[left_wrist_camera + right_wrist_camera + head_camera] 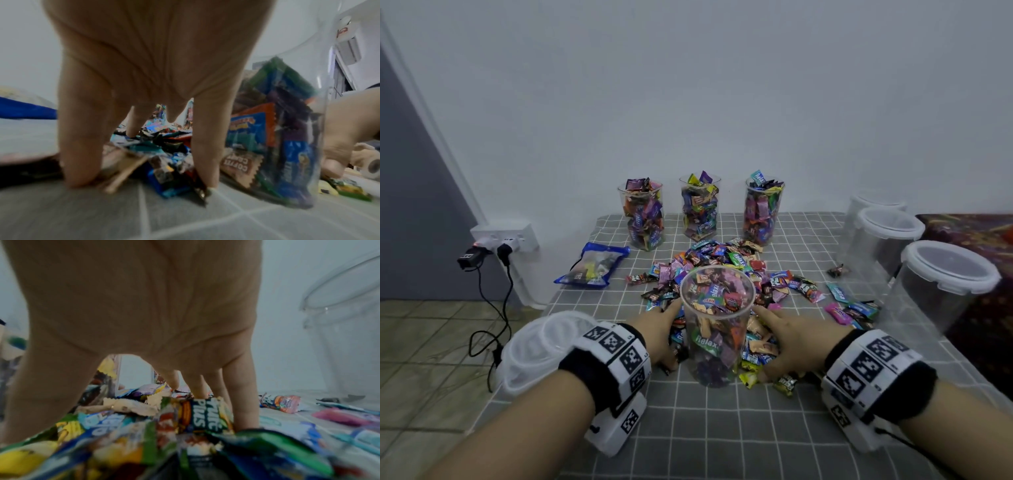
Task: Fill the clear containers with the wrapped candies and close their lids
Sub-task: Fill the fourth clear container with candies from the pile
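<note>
While both hands, left (659,329) and right (792,337), rake the candies (726,270) with spread fingers gripping nothing, the open jar (717,322) standing between them mid-cloth (722,428) risks a tipping knock, spilling its fill.

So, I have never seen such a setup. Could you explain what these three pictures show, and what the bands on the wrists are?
A person works with bare hands. The patterned bands carry a camera on each wrist; a third camera sits on the head. The head view shows a checked cloth with a pile of wrapped candies, three filled containers at the back, and empty lidded ones on the right. The left hand and right hand reach into candies on either side of a partly filled clear container. Neither hand holds the container.
</note>
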The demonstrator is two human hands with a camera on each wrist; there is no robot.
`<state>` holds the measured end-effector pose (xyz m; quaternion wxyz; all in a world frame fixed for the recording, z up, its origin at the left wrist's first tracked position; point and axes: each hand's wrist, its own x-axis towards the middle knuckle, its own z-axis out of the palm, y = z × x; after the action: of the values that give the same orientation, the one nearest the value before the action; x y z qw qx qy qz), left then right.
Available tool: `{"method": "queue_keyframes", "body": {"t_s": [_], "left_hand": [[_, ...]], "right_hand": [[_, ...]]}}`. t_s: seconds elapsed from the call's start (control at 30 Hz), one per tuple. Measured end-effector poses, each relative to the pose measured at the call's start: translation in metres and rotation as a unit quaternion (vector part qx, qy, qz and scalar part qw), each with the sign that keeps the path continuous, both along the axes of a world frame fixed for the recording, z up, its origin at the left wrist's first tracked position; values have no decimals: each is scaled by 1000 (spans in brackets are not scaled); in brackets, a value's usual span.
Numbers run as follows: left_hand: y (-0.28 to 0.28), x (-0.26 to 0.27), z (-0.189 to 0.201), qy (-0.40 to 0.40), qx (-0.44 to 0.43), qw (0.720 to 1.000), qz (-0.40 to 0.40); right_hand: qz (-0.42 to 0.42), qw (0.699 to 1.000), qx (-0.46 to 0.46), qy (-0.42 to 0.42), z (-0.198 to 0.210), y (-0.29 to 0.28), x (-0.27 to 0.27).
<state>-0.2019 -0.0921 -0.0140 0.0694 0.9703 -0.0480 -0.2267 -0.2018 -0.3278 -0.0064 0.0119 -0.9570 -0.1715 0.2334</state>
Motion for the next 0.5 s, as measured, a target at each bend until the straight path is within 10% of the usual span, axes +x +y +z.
{"method": "queue_keyframes", "body": {"t_s": [0.5], "left_hand": [[-6, 6, 7, -69, 68, 994, -53]], "right_hand": [[55, 997, -8, -60, -8, 9, 9]]}}
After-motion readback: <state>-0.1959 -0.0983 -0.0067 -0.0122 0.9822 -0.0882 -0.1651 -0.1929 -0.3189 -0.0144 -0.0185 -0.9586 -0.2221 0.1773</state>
